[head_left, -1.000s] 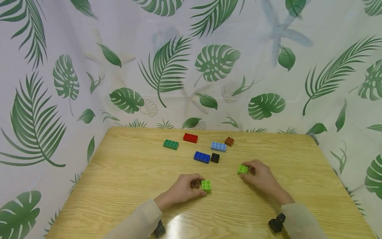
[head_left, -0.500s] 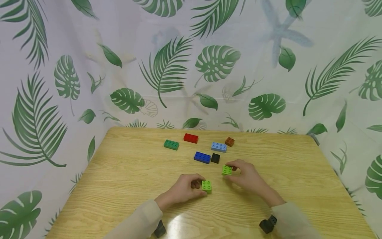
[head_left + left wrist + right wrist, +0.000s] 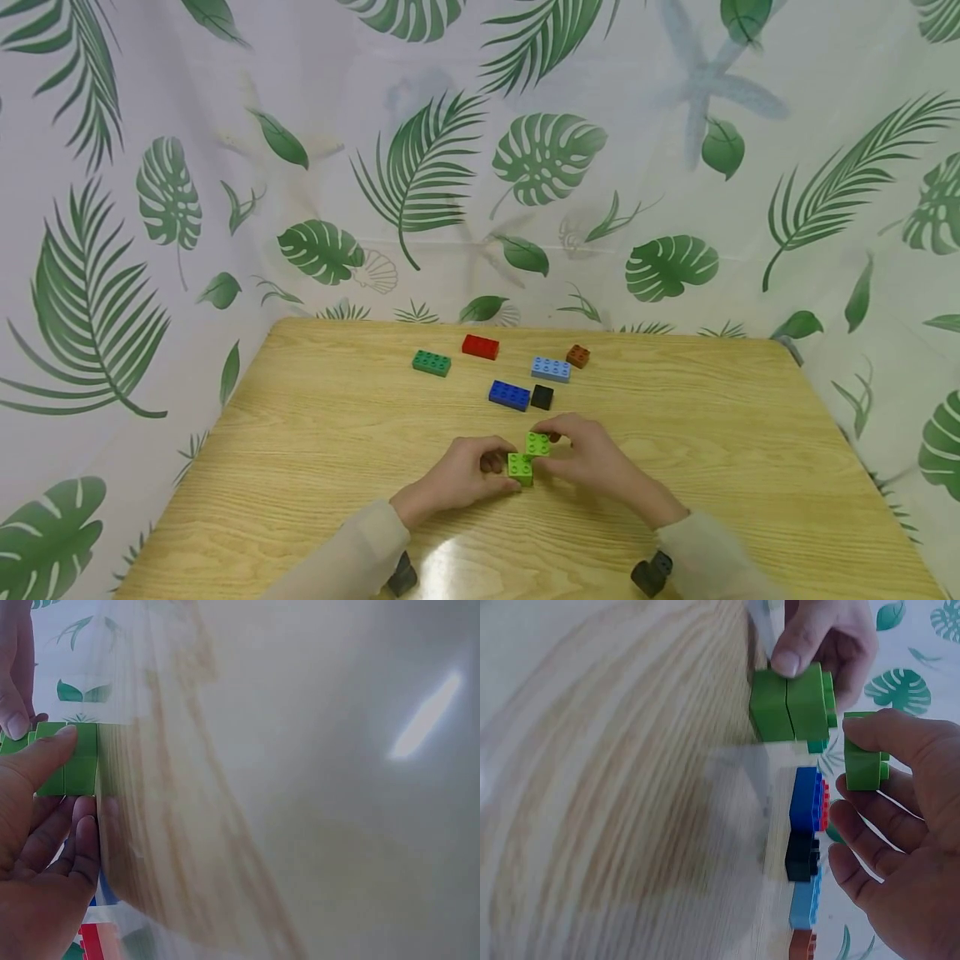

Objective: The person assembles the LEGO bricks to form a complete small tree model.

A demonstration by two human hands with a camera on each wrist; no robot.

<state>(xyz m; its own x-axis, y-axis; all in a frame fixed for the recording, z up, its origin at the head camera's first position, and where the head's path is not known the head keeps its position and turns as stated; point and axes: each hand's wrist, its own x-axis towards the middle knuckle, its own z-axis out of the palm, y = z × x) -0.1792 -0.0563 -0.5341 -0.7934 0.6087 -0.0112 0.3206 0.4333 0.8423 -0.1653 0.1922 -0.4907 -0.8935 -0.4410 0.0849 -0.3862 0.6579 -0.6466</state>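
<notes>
In the head view my left hand (image 3: 468, 473) pinches a stack of two lime-green toy building bricks (image 3: 520, 472) between thumb and fingers. The seam between the two bricks shows in the right wrist view, where the stack (image 3: 791, 705) stands upright on or close to the table. My right hand (image 3: 592, 454) pinches another lime-green brick (image 3: 537, 443), four-sided with studs on top. This brick (image 3: 863, 763) is held higher than the stack and a little apart from it in the right wrist view. From the head it appears just behind and right of the stack.
Behind the hands on the wooden table (image 3: 300, 467) lie a blue brick (image 3: 509, 396), a black brick (image 3: 542, 397), a light blue brick (image 3: 551, 369), a brown brick (image 3: 578, 356), a red brick (image 3: 480, 347) and a green brick (image 3: 431, 363). A leaf-patterned curtain (image 3: 450, 292) hangs behind.
My right hand has moved left and slightly nearer with its lime-green brick, closing in on the stack. The left hand stays where it was, still holding its stack.
</notes>
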